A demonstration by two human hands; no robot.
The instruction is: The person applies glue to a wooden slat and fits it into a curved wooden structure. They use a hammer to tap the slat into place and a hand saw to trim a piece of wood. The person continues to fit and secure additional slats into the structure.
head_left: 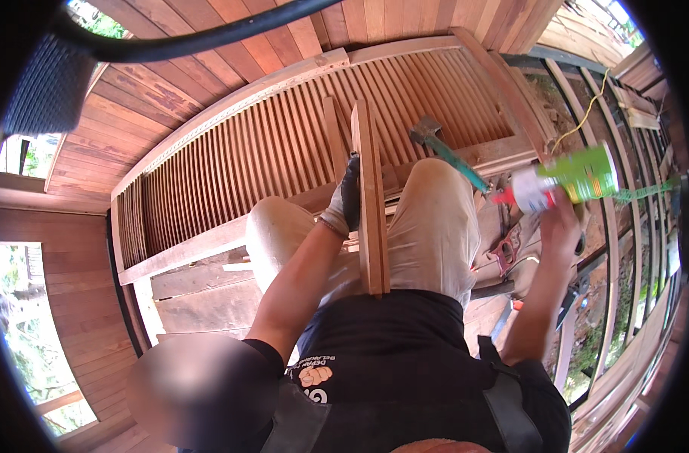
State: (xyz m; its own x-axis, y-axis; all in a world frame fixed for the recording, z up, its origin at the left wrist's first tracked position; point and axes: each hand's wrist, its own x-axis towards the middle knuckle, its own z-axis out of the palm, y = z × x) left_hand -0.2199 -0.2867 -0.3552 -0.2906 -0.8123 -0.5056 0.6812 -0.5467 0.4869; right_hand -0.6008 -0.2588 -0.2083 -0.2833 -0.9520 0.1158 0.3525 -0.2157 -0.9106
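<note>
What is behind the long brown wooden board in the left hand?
Behind it show a brown slatted wooden panel and, lower down, beige trousers; whatever the board itself covers cannot be seen.

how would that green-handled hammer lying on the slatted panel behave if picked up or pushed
The hammer would probably feel head-heavy, as its dark, blocky head looks like metal on a slim handle. Pushed, it likely wouldn't roll far with that angular head, and might catch on the ridged slats.

Reddish wooden planking [261, 53] spans the space ahead of me. A green-handled hammer [454, 160] lies to my front right; farther right runs a thin yellow cord [588, 114].
</note>
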